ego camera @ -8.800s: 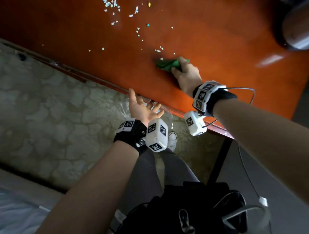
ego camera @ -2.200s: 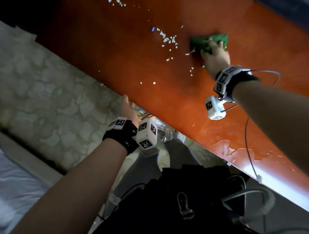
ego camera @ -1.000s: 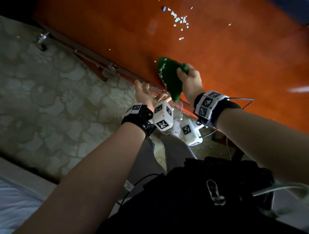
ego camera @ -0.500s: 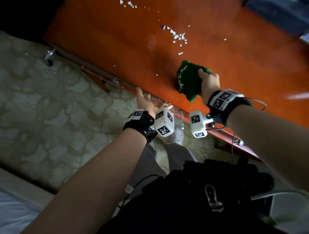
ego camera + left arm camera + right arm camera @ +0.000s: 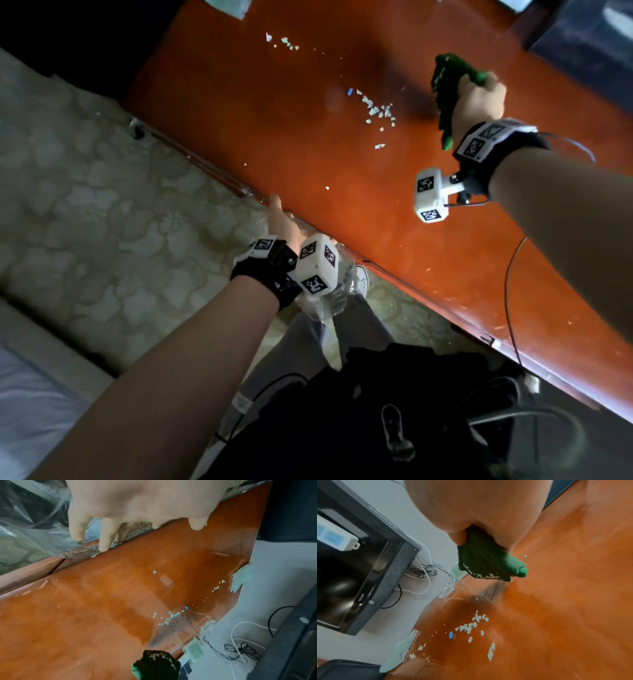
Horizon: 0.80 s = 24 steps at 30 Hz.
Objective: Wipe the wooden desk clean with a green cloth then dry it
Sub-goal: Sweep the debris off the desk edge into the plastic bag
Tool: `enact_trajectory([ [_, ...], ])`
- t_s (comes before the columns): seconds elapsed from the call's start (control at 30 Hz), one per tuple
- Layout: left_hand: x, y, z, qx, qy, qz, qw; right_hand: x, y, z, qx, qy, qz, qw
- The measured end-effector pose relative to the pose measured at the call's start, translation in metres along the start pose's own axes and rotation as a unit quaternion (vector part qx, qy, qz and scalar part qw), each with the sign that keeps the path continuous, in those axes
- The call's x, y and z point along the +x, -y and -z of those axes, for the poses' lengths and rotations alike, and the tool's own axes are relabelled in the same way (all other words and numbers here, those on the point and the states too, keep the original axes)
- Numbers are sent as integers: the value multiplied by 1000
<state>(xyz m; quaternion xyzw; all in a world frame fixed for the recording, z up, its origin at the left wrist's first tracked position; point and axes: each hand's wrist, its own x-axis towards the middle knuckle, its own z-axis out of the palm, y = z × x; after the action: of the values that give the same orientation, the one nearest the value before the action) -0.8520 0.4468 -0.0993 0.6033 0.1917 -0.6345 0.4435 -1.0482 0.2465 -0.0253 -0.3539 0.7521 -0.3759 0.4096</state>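
Note:
My right hand [image 5: 479, 99] grips a bunched green cloth [image 5: 445, 92], lifted off the orange-brown wooden desk [image 5: 308, 154] near its far side. White crumbs cling to the cloth's underside [image 5: 489, 563]; its tip also shows in the left wrist view [image 5: 156, 665]. Left of the cloth, several white crumbs [image 5: 376, 111] and a small blue bit [image 5: 349, 91] lie on the wet, shiny desk. My left hand [image 5: 282, 222] stays at the desk's near edge. Its straight fingers [image 5: 104, 534] press a clear plastic bag [image 5: 34, 536] against that edge.
A dark monitor [image 5: 368, 568], a white meter [image 5: 332, 536] and tangled cables [image 5: 423, 572] lie beyond the desk's far edge. A pale green scrap [image 5: 399, 653] and a small clear piece [image 5: 447, 588] sit on that edge. Patterned floor [image 5: 85, 205] is at my left.
My right hand has carried the cloth from the near edge beside the bag up and away to the far right of the desk. The left hand has stayed at the edge.

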Motion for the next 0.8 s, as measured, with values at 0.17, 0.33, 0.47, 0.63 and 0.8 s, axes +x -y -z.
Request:
enact_trajectory([
  [0.17,12,4,3,-39,-23,20,999,46,0,-35,-86,56,30,994],
  [0.33,6,8,-1,-39,-45,19,998,30,-14,-52,-113,141,29,983],
  [0.47,8,13,1,-97,-27,-5,995,14,-40,-52,-127,182,43,974],
  [0.63,6,16,6,-108,-23,8,994,-19,-60,-48,-126,235,44,963],
  [0.8,3,10,12,-126,4,51,991,-62,-79,-54,-120,269,40,955],
])
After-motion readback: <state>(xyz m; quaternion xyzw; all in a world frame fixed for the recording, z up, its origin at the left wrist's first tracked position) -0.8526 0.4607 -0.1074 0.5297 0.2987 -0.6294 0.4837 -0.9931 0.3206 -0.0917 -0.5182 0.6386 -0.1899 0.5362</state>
